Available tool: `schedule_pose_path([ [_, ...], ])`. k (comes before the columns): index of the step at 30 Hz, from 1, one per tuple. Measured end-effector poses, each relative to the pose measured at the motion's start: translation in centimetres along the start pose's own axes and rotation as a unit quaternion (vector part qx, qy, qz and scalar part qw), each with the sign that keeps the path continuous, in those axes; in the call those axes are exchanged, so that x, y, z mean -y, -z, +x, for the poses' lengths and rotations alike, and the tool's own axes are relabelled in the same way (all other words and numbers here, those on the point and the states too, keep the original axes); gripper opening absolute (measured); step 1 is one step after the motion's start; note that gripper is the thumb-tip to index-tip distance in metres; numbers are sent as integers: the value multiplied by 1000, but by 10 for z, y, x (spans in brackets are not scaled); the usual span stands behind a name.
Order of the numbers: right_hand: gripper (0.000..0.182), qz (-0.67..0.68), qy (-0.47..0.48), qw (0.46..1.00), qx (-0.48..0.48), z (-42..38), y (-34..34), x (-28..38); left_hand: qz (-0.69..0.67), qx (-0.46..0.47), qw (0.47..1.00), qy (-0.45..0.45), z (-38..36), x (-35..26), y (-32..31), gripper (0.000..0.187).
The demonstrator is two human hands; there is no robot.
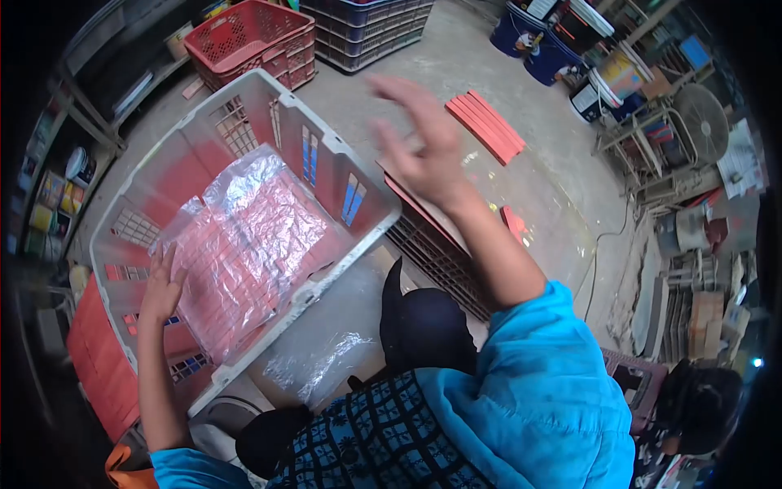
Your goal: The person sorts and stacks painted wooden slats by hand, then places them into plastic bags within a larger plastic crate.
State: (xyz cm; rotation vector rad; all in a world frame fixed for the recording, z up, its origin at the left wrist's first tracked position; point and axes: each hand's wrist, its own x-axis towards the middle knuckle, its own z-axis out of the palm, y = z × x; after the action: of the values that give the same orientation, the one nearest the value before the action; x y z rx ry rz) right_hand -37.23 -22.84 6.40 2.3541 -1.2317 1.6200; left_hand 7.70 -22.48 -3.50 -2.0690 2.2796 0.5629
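A large pale plastic crate (326, 277) stands in front of me, its inner walls tinged red. Inside it, a clear plastic sheet (269, 196) lies wrinkled over rows of pinkish-red blocks (244, 269). My left hand (165, 287) rests at the left edge of the sheet, fingers spread and partly over the plastic. Beyond the crate's right rim my right hand (428, 143) hangs in the air, slightly blurred, with its fingers apart and nothing in them.
Red strips (486, 126) lie on the floor ahead to the right. A red crate (244, 41) and stacked dark crates (366, 37) stand behind. A slatted dark crate (436, 240) sits beneath my right arm. Buckets (599, 94) and a fan (700, 122) line the right side.
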Motion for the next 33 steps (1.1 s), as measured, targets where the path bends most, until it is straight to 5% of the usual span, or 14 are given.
schedule_pose_path([
  [4,49,-258,-283,920,84,-155,102,-109,-155,-87,983,-35,-51,-46,32,50],
  [8,85,-317,-463,810,169,-290,165,-102,-339,-210,915,-60,-106,-85,15,43],
  [11,63,-413,-431,787,155,-329,171,-72,-452,-276,844,-87,-139,-134,-12,40],
  [13,44,-405,-469,766,169,-319,176,-62,-462,-287,836,-72,-158,-170,-30,36],
  [16,34,-422,-391,808,130,-325,181,-77,-389,-239,874,-164,-174,-206,-44,32],
  [19,31,-219,-495,841,12,-275,178,-52,-401,-152,873,-234,-181,-218,-64,35],
  [22,30,-37,-446,894,33,-190,164,17,-494,-2,845,-205,-186,-233,-63,43],
  [23,33,15,-403,912,72,-174,153,34,-528,55,826,-188,-188,-239,-62,46],
  [26,39,70,-207,949,226,-120,114,111,-724,63,655,-206,-188,-259,-62,51],
  [30,46,142,-86,925,342,-99,60,179,-825,53,532,-183,-188,-251,-53,57],
  [33,44,192,-101,895,390,-89,40,189,-839,28,508,-193,-193,-225,-40,60],
])
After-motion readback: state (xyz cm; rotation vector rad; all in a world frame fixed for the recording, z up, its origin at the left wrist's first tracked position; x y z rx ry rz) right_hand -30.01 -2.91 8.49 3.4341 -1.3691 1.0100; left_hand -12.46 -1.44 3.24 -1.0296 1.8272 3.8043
